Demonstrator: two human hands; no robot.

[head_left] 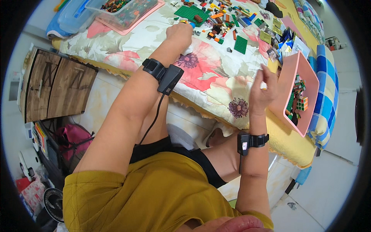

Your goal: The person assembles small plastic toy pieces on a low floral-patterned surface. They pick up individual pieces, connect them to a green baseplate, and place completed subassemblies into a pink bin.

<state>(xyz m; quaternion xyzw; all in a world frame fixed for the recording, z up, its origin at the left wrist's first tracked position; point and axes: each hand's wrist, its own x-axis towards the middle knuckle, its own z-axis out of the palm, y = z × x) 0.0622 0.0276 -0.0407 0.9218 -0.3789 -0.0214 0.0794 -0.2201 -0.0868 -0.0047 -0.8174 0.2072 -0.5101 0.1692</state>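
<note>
My left hand (179, 36) is closed near the edge of a spread of toy building bricks (218, 29) on the floral bed cover (147, 50). A bit of yellow and blue shows at its fingertips, too small and covered to name. Just beyond it lies a green baseplate (191, 14) with a brown brick on top. My right hand (264, 89) is raised over the cover's right side, fingers loosely curled and apart from the thumb, with nothing seen in it. Beside it stands a pink bin (286, 83) holding bricks and a puzzle cube (302, 103).
A clear plastic box (127, 19) of bricks sits on a pink tray (160, 4) at the far left. A smaller green baseplate (240, 45) and several packets (286, 42) lie toward the right. A wooden cabinet (58, 85) stands left. Cables trail from both wrist straps.
</note>
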